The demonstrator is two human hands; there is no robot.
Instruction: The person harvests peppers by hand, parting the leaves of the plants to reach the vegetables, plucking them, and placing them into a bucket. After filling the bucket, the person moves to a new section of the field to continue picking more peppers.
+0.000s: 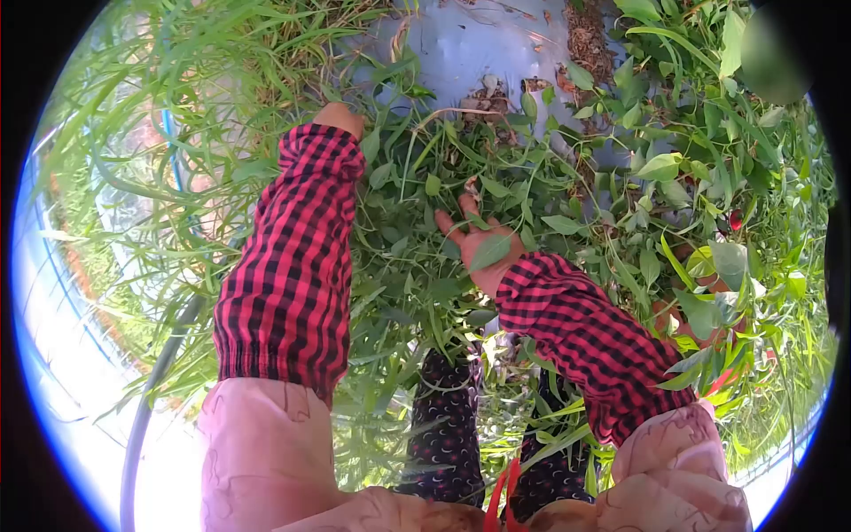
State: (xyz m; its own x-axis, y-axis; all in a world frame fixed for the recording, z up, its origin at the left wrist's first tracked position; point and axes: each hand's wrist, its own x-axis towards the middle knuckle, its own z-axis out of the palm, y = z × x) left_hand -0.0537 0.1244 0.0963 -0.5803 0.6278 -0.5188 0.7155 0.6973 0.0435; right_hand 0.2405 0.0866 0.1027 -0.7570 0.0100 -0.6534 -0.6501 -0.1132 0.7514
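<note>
My left hand (339,117) reaches into the weeds at the upper left; its fingers are hidden by leaves and grass. Lower and to the right, my right hand (487,248) lies among the leafy green stems (417,235), its visible fingers stretched and apart. A green leaf (490,252) covers part of its palm, and I see nothing gripped there. Red and black checked sleeve covers (288,257) run over both forearms.
Beyond my hands lies a pale plastic sheet (479,40) with soil and dry litter (589,40) on it. Tall grass (239,53) grows at the left, near a grey hose (164,363). Broad-leaved plants (700,160) crowd the right. My dark patterned trouser legs (443,426) stand below.
</note>
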